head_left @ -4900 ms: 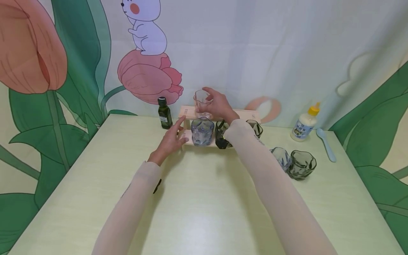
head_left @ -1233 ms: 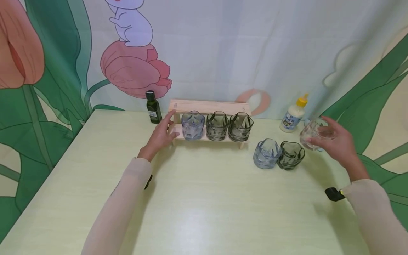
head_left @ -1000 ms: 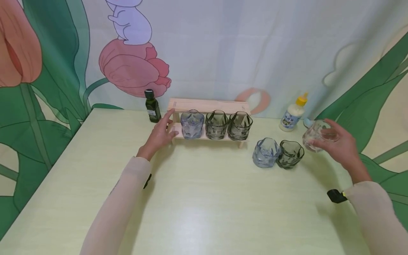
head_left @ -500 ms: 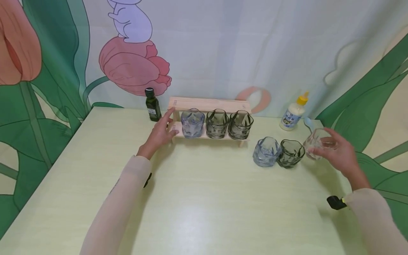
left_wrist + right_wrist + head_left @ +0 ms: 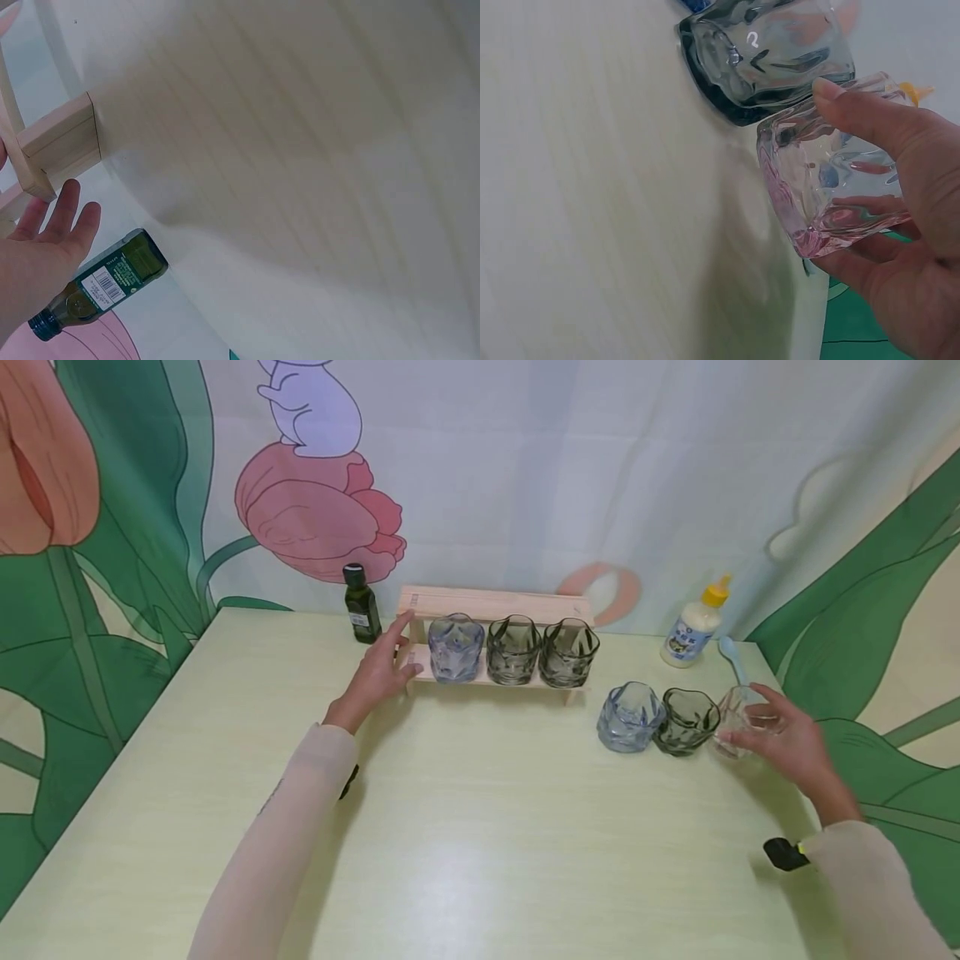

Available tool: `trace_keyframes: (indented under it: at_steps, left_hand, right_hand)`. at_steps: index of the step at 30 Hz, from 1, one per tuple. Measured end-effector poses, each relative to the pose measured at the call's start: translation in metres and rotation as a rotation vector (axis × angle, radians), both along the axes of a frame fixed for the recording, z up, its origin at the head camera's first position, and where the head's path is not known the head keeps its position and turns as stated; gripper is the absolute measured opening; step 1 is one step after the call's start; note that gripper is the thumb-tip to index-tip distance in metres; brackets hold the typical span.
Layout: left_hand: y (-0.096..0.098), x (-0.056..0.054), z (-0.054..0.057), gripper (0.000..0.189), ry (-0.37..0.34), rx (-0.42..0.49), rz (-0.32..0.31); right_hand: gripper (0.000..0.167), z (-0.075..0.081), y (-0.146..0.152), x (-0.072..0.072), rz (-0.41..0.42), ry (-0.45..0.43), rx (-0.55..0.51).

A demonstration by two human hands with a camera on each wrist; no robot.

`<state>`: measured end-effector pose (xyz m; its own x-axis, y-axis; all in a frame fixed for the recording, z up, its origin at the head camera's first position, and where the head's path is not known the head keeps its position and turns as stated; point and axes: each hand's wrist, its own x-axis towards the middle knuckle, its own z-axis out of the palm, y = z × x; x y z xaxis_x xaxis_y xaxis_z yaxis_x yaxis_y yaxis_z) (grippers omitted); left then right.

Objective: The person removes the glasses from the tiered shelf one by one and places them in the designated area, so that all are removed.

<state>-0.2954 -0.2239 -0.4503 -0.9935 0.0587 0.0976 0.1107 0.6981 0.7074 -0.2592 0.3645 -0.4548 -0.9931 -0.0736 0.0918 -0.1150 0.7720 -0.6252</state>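
Note:
My right hand (image 5: 787,745) holds a clear, pink-tinted glass (image 5: 832,176) between thumb and fingers, right beside a grey glass (image 5: 686,723) at the table's right. In the right wrist view its base is close over the table and its side is against or almost against the grey glass. To the left of that pair stands a bluish glass (image 5: 630,718). My left hand (image 5: 372,678) rests with extended fingers on the left end of a two-tier wooden rack (image 5: 495,602). The rack's lower shelf carries a bluish glass (image 5: 456,649) and two grey glasses, one in the middle (image 5: 513,652).
A dark green bottle (image 5: 362,606) stands left of the rack, close to my left hand. At the back right are a yellow-capped white bottle (image 5: 693,622) and a light blue spoon (image 5: 733,658). A printed curtain (image 5: 487,468) hangs behind the table (image 5: 450,827).
The clear glass was over the rack's top shelf; my right hand has carried it to the far right and lowered it beside the grey glass. My left hand stays at the rack.

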Motion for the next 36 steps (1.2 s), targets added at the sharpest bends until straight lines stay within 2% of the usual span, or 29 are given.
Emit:
trace_keyframes:
  at_steps: [10, 15, 28, 36]
  left_hand:
    - [0.000, 0.001, 0.001, 0.088, 0.000, 0.005, -0.010]
    - [0.001, 0.000, 0.001, 0.088, -0.006, 0.003, -0.008]
    - [0.001, -0.001, 0.002, 0.088, -0.018, -0.004, 0.003]
    - [0.001, -0.001, 0.002, 0.088, -0.019, -0.015, 0.011]
  right_hand:
    - [0.089, -0.012, -0.002, 0.000, 0.011, -0.017, -0.013]
    - [0.088, -0.019, 0.000, 0.000, 0.004, 0.009, -0.018]
    - [0.089, -0.021, -0.004, -0.001, 0.012, 0.029, -0.048]
    - [0.092, -0.022, -0.004, -0.002, 0.048, -0.016, -0.100]
